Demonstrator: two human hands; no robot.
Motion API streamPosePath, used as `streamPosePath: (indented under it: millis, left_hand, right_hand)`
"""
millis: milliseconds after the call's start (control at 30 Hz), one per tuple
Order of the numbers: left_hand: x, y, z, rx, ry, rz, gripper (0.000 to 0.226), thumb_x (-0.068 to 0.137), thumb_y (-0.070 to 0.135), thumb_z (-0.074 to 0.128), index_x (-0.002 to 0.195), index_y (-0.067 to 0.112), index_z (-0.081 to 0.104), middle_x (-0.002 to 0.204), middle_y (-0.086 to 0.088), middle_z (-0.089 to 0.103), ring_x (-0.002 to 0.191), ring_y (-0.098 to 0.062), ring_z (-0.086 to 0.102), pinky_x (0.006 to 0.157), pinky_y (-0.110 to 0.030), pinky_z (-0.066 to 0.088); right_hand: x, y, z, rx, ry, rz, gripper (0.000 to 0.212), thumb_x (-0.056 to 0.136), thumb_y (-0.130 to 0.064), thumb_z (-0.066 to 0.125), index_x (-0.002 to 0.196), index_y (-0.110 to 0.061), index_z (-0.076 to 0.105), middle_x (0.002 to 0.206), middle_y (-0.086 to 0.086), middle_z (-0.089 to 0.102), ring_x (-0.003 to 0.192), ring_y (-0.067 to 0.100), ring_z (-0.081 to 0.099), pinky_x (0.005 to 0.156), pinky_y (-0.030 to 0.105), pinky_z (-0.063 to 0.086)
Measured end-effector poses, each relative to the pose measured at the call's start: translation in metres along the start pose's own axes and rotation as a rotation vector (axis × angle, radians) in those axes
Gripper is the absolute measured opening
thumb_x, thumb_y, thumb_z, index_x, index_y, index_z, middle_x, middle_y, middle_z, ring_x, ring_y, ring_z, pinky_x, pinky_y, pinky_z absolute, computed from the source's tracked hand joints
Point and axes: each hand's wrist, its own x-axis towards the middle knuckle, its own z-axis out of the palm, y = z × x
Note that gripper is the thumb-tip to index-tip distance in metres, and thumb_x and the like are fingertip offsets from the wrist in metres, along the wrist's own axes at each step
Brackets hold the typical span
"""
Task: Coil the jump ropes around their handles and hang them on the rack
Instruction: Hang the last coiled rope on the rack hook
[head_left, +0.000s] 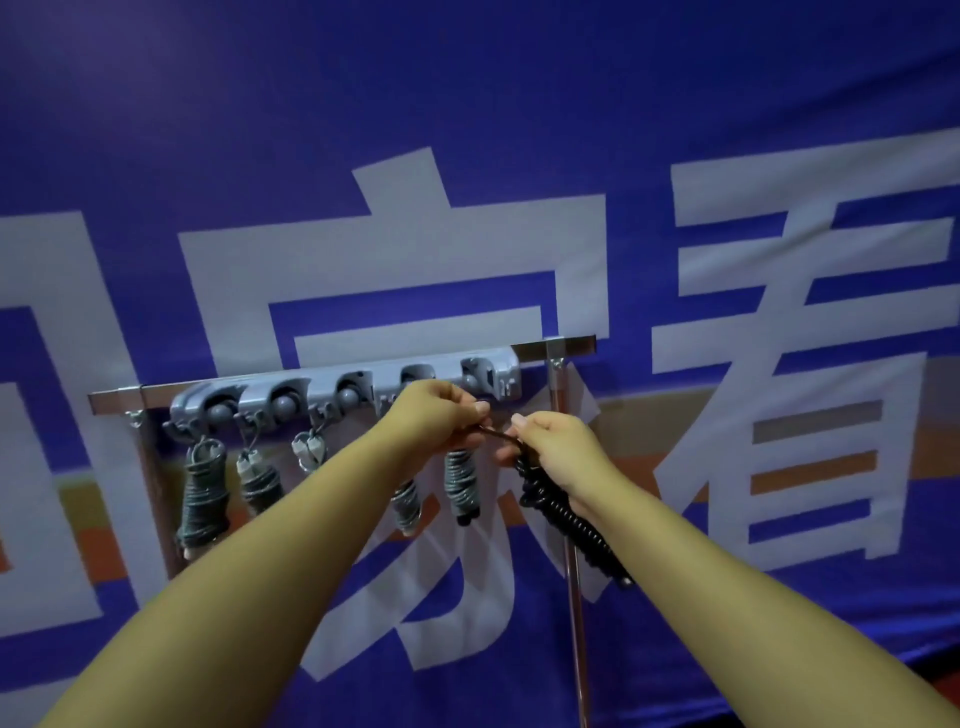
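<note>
A: Rope is what is being handled: a black coiled jump rope (563, 512) is held just below the right end of the grey rack (343, 389), beside the grey-wound bundles already hung there (460, 480).

B: How is it expected to handle?

A: Light and limp, by the look of it. The bundle itself seems stiffened by the handles inside the winding, but the loose strand at the top is judged soft and thin, and it could slip out if pinched slackly. The turns could also be loosened if the bundle is squeezed at its lower end.

B: Where should it be taken hold of?

A: Near the top, where the short loop (498, 435) is stretched between the two hands; that loop is presumably what must be passed over a hook. The hook itself is hidden behind the left hand, so its position cannot be told.

B: And the hands?

A: Both arms are extended forward and up. The left hand (434, 415) is curled, with the strand pinched between thumb and fingertips, close under the rack. The right hand (556, 449) is closed around the upper part of the black bundle, thumb on top, with the rest of the bundle hanging down past the wrist, in front of a thin metal upright (574, 597).
</note>
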Motion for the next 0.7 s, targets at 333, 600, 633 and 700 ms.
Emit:
streamPosePath:
  millis: [333,600,633,700]
  left_hand:
    - [0.067,0.011,0.032,0.248,0.191,0.145,0.003,0.092,0.008,0.059,0.093,0.01,0.061,0.092,-0.016,0.067,0.068,-0.022,0.065,0.063,-0.03,0.059]
    - [0.075,-0.023,0.041,0.407,0.083,0.189,0.027,0.092,0.0,0.049,0.114,0.013,0.059,0.09,-0.01,0.066,0.077,-0.026,0.065,0.071,-0.033,0.056]
    - [0.072,-0.026,0.04,0.328,0.033,0.164,0.034,0.092,-0.004,0.047,0.119,0.013,0.056,0.086,-0.011,0.065,0.073,-0.025,0.065,0.064,-0.032,0.056]
    - [0.065,-0.029,0.033,0.224,-0.07,0.118,0.045,0.09,-0.006,0.049,0.128,0.018,0.05,0.084,-0.008,0.064,0.071,-0.021,0.065,0.06,-0.027,0.056]
  right_hand:
    - [0.094,0.011,-0.005,-0.061,0.087,0.097,0.027,0.093,-0.026,0.054,0.07,-0.014,0.062,0.063,0.007,0.063,0.065,0.026,0.057,0.073,0.047,0.053]
    - [0.087,0.042,-0.002,-0.206,0.108,0.052,0.031,0.099,-0.025,0.046,0.087,-0.003,0.065,0.088,0.019,0.07,0.085,0.032,0.067,0.079,0.039,0.052]
    - [0.084,0.048,-0.003,-0.236,0.116,0.019,0.031,0.099,-0.027,0.046,0.089,-0.005,0.066,0.09,0.016,0.07,0.087,0.03,0.065,0.079,0.038,0.05]
    - [0.077,0.054,-0.004,-0.293,0.122,-0.037,0.031,0.099,-0.031,0.047,0.093,-0.008,0.068,0.092,0.011,0.069,0.089,0.026,0.062,0.08,0.038,0.048]
